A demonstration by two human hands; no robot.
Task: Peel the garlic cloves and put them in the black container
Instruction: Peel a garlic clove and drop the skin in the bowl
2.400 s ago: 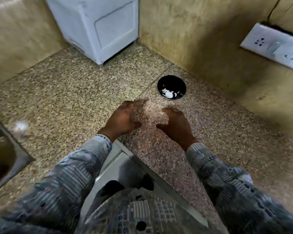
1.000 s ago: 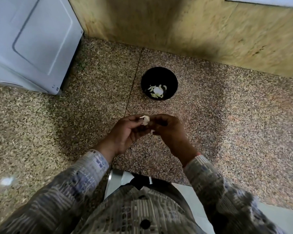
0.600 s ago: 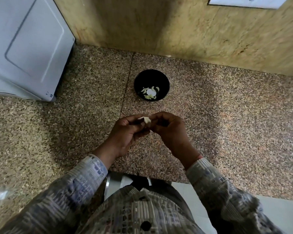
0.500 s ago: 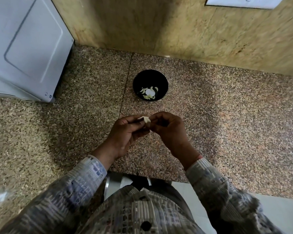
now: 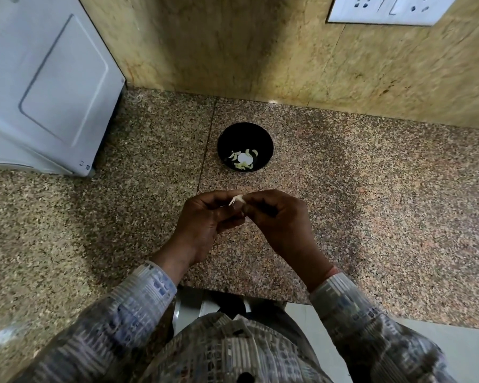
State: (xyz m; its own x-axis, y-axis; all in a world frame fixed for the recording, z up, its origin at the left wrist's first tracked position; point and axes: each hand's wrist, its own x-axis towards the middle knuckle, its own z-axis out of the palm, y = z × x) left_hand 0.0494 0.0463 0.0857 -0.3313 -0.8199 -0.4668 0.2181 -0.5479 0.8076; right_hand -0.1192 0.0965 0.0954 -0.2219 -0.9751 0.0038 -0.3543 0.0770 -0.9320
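Head view, looking down on a speckled granite counter [image 5: 371, 203] set against a tan stone wall [image 5: 233, 51]. The left hand [image 5: 205, 219] and the right hand [image 5: 277, 217] meet above the counter, fingertips touching. Between them sits a garlic clove [image 5: 237, 199], pale and only partly visible, with a thin flake of skin sticking out to the left. Both grips are closed on the clove: the left thumb and forefinger pinch it from one side, the right fingers curl around it from the other. The black container [image 5: 245, 146] stands on the counter just beyond the hands, apart from them, and holds several pale peeled pieces [image 5: 244, 161] on its bottom. A white appliance [image 5: 44, 84] stands at the far left of the counter. A white socket plate [image 5: 390, 8] is fixed to the wall at upper right. Patterned sleeves [image 5: 138, 299] cover both forearms.
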